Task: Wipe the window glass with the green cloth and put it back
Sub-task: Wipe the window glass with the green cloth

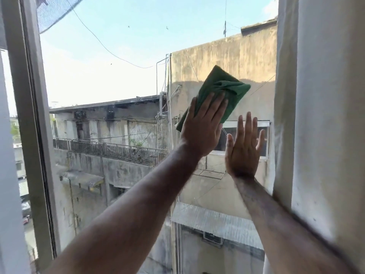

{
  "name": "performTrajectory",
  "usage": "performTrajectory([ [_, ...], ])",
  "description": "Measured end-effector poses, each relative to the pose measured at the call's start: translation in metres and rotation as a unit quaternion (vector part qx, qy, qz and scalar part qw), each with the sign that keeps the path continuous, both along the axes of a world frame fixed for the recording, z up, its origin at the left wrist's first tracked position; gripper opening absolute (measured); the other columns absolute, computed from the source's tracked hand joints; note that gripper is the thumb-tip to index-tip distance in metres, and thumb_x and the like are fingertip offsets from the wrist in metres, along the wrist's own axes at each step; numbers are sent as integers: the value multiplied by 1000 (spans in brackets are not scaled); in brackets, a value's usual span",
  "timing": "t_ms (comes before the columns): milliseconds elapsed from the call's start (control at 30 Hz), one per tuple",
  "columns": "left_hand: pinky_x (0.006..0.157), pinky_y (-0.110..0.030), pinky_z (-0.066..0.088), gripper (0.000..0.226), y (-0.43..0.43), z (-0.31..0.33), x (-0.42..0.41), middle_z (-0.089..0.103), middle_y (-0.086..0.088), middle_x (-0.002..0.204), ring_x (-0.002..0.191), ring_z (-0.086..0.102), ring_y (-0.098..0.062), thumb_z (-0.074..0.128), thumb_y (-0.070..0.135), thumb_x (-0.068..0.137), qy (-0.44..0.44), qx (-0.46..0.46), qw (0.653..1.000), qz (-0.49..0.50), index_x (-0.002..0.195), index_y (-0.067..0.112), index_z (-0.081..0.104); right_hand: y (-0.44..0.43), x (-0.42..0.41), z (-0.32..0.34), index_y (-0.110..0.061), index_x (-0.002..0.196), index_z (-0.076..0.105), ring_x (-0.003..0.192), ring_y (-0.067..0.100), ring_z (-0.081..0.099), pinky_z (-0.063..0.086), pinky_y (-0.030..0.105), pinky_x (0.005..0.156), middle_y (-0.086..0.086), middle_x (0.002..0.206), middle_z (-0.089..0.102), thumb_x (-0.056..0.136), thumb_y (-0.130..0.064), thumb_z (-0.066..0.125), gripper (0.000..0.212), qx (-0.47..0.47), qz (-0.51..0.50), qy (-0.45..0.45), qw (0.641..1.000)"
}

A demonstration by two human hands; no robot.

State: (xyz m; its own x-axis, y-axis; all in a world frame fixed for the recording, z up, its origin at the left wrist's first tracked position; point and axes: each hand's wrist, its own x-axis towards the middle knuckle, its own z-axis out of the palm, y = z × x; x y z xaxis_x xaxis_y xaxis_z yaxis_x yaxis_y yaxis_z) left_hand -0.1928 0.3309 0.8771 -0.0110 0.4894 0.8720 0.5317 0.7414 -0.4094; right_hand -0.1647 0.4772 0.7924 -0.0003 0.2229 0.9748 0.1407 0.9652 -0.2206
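The window glass fills the middle of the view, with grey buildings and sky behind it. A folded green cloth lies flat against the pane, right of centre. My left hand presses on the cloth's lower half with its fingers spread, and the arm reaches up from the lower left. Just to the right and a little lower, my right hand rests flat on the bare glass, fingers apart and holding nothing.
A grey window frame runs down the left side, with a gap to the outside beyond it. A pale curtain hangs along the right edge, and my right forearm brushes it. A dark net hangs at the top left.
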Motion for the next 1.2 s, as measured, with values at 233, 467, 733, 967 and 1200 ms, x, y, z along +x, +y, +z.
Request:
performTrajectory([
  [233, 128, -59, 22, 63, -42, -84, -8, 15, -7, 175, 163, 11, -28, 36, 38, 111, -12, 4, 1000, 16, 166, 14, 17, 1, -2, 1, -15, 171, 24, 167, 29, 20, 17, 59, 134, 10, 179, 21, 115, -45, 17, 63, 7, 4, 9, 1000],
  [467, 124, -62, 32, 67, -87, -161, -6, 31, -11, 170, 160, 20, -32, 50, 37, 106, -42, -14, 996, 75, 164, 12, 27, 0, 1, 1, -15, 171, 24, 167, 29, 18, 17, 60, 133, 10, 180, 20, 115, -45, 18, 64, 3, 11, 8, 1000],
  [733, 126, -60, 26, 65, -15, -10, 0, 25, -6, 173, 161, 21, -28, 37, 41, 106, -31, 26, 999, 26, 164, 16, 26, 1, 0, -1, -15, 171, 24, 168, 29, 17, 17, 59, 134, 10, 180, 19, 115, -43, 21, 62, 4, 7, 1, 1000],
  [967, 129, -61, 18, 68, -12, -105, 2, 10, -9, 176, 163, 8, -30, 35, 40, 110, -62, 76, 995, 29, 166, 11, 12, 1, -1, 1, -15, 170, 26, 167, 29, 19, 18, 59, 134, 10, 179, 22, 116, -44, 18, 62, 7, 4, 6, 1000],
  [1200, 125, -63, 19, 68, -35, -245, -1, 41, -9, 165, 157, 21, -32, 42, 45, 104, -69, 0, 995, 79, 162, 14, 25, 1, 0, -1, -14, 171, 24, 168, 29, 17, 17, 59, 134, 10, 180, 19, 116, -43, 20, 63, 4, -2, -3, 1000],
])
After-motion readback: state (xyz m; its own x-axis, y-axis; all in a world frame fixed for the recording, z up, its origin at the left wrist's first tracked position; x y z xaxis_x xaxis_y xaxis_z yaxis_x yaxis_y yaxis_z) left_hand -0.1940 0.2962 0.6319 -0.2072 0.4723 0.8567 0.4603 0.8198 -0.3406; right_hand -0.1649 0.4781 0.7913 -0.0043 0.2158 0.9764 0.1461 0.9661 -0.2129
